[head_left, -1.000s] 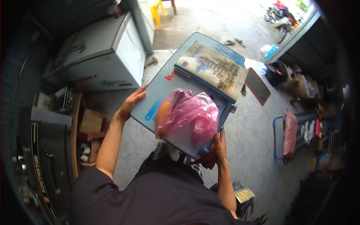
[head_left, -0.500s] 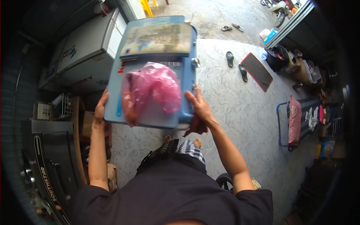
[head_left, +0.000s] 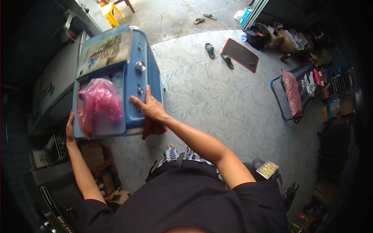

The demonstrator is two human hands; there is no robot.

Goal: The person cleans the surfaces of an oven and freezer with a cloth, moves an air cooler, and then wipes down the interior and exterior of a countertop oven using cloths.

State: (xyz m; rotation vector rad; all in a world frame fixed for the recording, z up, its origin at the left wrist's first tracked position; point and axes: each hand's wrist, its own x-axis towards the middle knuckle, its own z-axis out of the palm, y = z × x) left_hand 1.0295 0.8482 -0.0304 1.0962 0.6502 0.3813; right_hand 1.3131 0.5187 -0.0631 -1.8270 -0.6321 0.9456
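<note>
In the head view I hold a large blue box-shaped appliance between both hands, at the left in front of me. Silver knobs line its right face, and that side is ridged. A crumpled pink plastic bag, contents unclear, lies on its top beside a panel with a building picture. My left hand grips the left lower edge, its fingers partly hidden. My right hand presses the right side near the lowest knob, thumb over the edge. A dark red cloth hangs just below it.
A white fridge stands close on the left. On the tiled floor lie slippers and a red-edged dark mat. A folded blue-framed bed is at the right. A number plate shows low beside me.
The view has turned right, and the appliance now sits further left and tilted, showing more of its knobbed side. Both hands still hold it. The number plate has come into fuller view.
</note>
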